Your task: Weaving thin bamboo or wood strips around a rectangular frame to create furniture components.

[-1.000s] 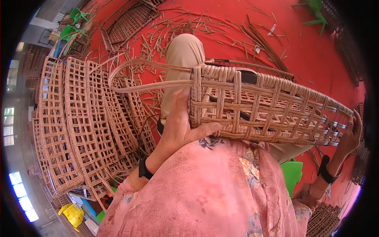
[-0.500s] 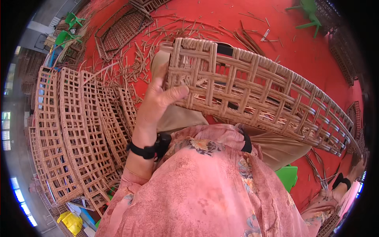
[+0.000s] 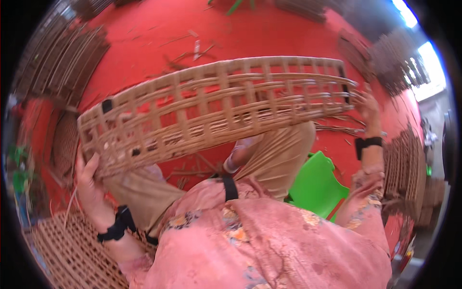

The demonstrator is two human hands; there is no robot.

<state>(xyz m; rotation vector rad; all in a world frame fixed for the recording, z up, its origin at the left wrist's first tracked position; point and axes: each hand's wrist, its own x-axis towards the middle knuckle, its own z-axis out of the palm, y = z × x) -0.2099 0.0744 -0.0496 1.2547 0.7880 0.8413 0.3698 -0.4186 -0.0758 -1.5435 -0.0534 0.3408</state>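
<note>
A long curved brown wicker panel (image 3: pixel 224 103), woven as an open lattice, spans the space in front of me above my knees. Its left end is gripped by my left hand (image 3: pixel 91 180), the thumb lying on the near side. My right hand (image 3: pixel 368 110) is closed at the far right end, fingers at the edge strip. Dark bits of the frame show through at both ends. The picture is slightly blurred, so the finer weave cannot be made out.
Stacked wicker panels (image 3: pixel 72 253) lie at lower left; more stacks stand at upper left (image 3: pixel 60 62) and on the right (image 3: pixel 404 168). A green plastic chair (image 3: pixel 315 185) stands by my right side. Loose strips (image 3: pixel 192 176) litter the red floor (image 3: pixel 240 36).
The view has swung to the right. The panel now lies more level across the picture, and my right hand has come from the lower right edge into plain sight at its right end.
</note>
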